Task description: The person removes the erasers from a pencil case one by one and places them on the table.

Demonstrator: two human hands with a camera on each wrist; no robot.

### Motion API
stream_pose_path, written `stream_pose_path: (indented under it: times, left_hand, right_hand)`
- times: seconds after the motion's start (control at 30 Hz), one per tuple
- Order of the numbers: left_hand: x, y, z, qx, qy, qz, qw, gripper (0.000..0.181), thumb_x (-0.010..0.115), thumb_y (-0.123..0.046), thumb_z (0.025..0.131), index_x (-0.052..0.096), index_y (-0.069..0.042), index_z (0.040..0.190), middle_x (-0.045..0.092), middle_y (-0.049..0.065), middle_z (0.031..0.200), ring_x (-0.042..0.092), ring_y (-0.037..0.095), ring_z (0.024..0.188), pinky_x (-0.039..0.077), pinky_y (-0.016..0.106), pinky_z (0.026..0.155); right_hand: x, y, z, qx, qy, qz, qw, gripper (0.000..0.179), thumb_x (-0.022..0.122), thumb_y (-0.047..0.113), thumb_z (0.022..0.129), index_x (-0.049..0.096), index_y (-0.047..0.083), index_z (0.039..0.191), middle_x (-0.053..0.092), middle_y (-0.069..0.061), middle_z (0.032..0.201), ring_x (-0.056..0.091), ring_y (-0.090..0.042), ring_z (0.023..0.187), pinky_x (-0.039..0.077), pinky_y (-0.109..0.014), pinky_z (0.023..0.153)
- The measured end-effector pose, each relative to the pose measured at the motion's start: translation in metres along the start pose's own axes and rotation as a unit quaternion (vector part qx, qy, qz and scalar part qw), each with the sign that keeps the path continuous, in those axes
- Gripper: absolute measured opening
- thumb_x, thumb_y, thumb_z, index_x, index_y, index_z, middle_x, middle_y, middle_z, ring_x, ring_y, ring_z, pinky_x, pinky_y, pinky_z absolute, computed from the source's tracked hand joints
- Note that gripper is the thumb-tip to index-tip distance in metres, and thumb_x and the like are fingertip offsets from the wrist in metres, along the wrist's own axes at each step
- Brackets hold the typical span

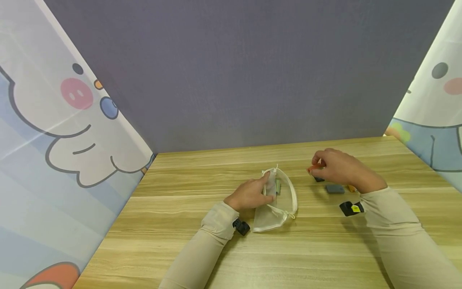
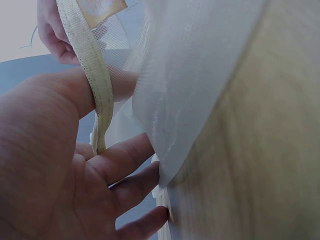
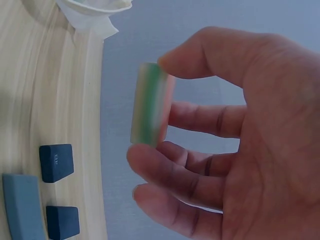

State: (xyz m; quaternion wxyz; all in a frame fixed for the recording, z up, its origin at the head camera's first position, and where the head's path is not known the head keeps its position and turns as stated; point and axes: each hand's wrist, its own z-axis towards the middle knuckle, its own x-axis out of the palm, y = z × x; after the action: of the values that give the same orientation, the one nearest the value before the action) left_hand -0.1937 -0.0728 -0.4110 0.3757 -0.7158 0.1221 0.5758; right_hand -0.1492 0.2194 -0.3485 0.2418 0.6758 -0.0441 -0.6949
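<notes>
A white mesh drawstring bag (image 1: 268,220) lies on the table with its mouth spread wide. My left hand (image 1: 249,194) is at its near side, thumb and fingers spread apart inside the rim (image 2: 102,95). Through the mouth a pale green piece (image 1: 278,187) shows inside. To the right of the bag, my right hand (image 1: 337,166) pinches a small striped block (image 3: 151,102) between thumb and fingertips, up off the table. Green, white and red bands run along it. Below that hand lie a dark keycap-shaped block (image 3: 56,162) and a second dark block (image 3: 63,222).
A grey-blue block (image 1: 335,189) lies on the wooden table (image 1: 173,224) below the right hand. Partly hidden by the right wrist is an orange piece (image 1: 351,188). A grey panel (image 1: 231,80) rises behind the table, with cartoon-printed cloths (image 1: 32,132) at the sides.
</notes>
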Motion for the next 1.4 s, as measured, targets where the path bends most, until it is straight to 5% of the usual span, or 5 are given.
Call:
stream_pose_path:
  times: [0.37,0.63,0.87,1.4]
  left_hand:
    - [0.001,0.001,-0.005,0.002,0.003,0.001,1.0,0.089,0.065,-0.043,0.093,0.017,-0.012,0.162,0.061,0.006,0.136,0.06,0.008,0.098,0.05,0.031,0.09]
    - [0.002,0.001,-0.005,-0.003,0.003,0.005,1.0,0.089,0.064,-0.045,0.093,0.018,-0.014,0.162,0.058,0.005,0.141,0.06,0.012,0.114,0.049,0.034,0.095]
    - [0.002,0.002,-0.004,0.004,0.002,0.002,1.0,0.089,0.066,-0.044,0.093,0.019,-0.013,0.162,0.065,0.004,0.129,0.06,0.008,0.093,0.05,0.031,0.087]
    - [0.003,0.001,-0.003,0.001,0.001,0.011,0.9999,0.09,0.065,-0.044,0.093,0.017,-0.013,0.162,0.055,0.005,0.144,0.059,0.014,0.119,0.047,0.033,0.099]
  right_hand:
    - [0.006,-0.002,-0.003,0.015,0.026,-0.002,0.9995,0.023,0.069,0.033,0.091,0.066,0.011,0.098,0.062,-0.006,0.097,0.054,-0.017,0.076,0.046,-0.038,0.067]
    - [0.009,-0.006,-0.003,0.018,0.068,0.029,0.9971,0.022,0.068,0.032,0.093,0.065,0.011,0.097,0.068,-0.002,0.096,0.054,-0.015,0.07,0.044,-0.035,0.063]
    - [0.012,-0.01,-0.002,0.001,0.076,0.015,0.997,0.023,0.069,0.034,0.094,0.065,0.011,0.094,0.065,0.0,0.091,0.051,-0.015,0.069,0.043,-0.035,0.063]
    - [0.025,-0.014,-0.001,0.003,0.115,0.039,0.9926,0.023,0.072,0.03,0.092,0.059,0.01,0.09,0.057,0.001,0.083,0.046,-0.016,0.067,0.038,-0.033,0.061]
